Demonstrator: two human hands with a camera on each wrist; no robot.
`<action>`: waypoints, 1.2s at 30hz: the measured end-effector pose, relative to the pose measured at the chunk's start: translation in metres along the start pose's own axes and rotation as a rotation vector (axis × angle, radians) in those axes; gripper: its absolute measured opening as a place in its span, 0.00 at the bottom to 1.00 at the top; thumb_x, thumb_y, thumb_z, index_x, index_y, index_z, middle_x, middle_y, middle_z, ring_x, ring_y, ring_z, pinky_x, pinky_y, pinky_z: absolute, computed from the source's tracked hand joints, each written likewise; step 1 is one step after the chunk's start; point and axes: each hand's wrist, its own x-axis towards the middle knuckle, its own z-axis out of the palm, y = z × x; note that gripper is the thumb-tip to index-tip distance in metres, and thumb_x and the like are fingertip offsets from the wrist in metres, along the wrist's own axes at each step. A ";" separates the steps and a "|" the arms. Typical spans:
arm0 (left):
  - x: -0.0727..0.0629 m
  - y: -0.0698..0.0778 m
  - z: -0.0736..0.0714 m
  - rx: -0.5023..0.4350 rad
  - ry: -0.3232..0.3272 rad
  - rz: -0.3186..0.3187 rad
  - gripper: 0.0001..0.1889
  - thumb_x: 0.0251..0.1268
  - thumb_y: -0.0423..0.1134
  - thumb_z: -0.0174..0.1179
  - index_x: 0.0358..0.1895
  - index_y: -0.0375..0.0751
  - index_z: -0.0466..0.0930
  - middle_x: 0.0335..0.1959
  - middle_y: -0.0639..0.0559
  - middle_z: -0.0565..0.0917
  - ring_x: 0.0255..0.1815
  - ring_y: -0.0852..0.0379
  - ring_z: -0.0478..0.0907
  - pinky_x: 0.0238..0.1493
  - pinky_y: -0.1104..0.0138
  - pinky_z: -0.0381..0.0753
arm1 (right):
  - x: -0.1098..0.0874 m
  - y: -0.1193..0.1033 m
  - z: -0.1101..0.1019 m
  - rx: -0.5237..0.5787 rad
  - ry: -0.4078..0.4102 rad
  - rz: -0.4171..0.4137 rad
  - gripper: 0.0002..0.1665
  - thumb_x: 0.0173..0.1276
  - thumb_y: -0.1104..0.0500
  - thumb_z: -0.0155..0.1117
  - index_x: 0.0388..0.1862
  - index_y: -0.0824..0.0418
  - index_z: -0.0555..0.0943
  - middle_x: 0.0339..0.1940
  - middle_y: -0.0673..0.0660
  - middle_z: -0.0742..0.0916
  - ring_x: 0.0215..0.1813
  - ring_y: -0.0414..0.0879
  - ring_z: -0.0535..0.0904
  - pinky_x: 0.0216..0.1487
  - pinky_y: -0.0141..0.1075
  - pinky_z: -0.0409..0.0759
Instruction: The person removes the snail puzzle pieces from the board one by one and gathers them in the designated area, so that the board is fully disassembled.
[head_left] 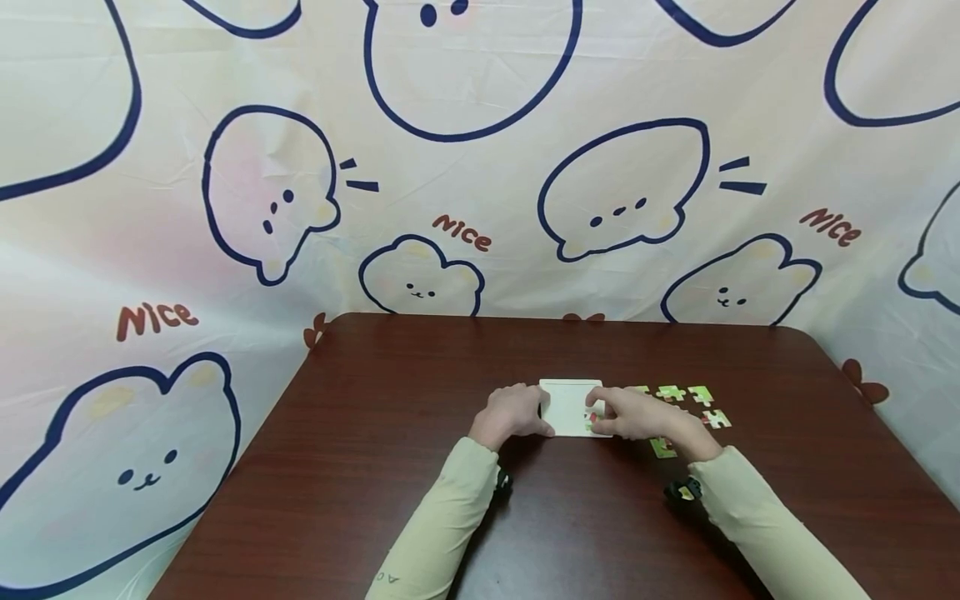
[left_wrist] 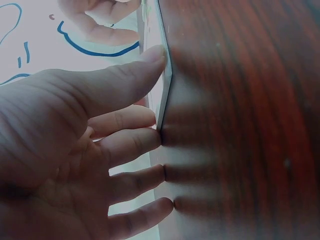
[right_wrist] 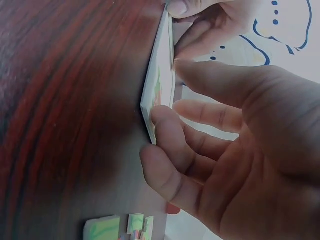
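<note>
A white puzzle board lies flat on the table between my hands. My left hand holds it by the left side, thumb at the near rim and fingers along the edge. Over the board's right part is my right hand, its thumb and bent index finger on either side of a small green-and-red puzzle piece. In the right wrist view that piece shows low on the board, partly covered by fingers.
Loose green puzzle pieces lie right of the board, one at the far right and another nearer me, beside my right wrist. The dark brown table ends at a curtain printed with bear outlines.
</note>
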 end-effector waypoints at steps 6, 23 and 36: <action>0.000 -0.001 -0.001 -0.012 0.001 0.001 0.17 0.55 0.57 0.71 0.31 0.50 0.77 0.22 0.55 0.73 0.27 0.57 0.70 0.30 0.64 0.66 | 0.004 0.003 0.003 0.009 0.014 0.062 0.16 0.69 0.56 0.65 0.52 0.56 0.75 0.23 0.52 0.80 0.22 0.44 0.75 0.24 0.37 0.74; -0.001 0.001 -0.001 0.016 0.019 0.011 0.18 0.54 0.58 0.71 0.31 0.51 0.76 0.24 0.54 0.74 0.28 0.57 0.71 0.31 0.64 0.67 | 0.008 0.003 0.008 -0.084 0.093 0.032 0.18 0.64 0.57 0.70 0.45 0.54 0.70 0.27 0.51 0.78 0.25 0.44 0.72 0.28 0.36 0.69; 0.001 0.000 -0.001 0.009 0.016 0.019 0.18 0.54 0.57 0.71 0.31 0.50 0.77 0.23 0.55 0.74 0.27 0.57 0.69 0.29 0.65 0.66 | 0.005 0.002 0.005 -0.058 0.155 -0.050 0.12 0.68 0.61 0.66 0.40 0.55 0.69 0.21 0.49 0.78 0.22 0.41 0.70 0.24 0.34 0.69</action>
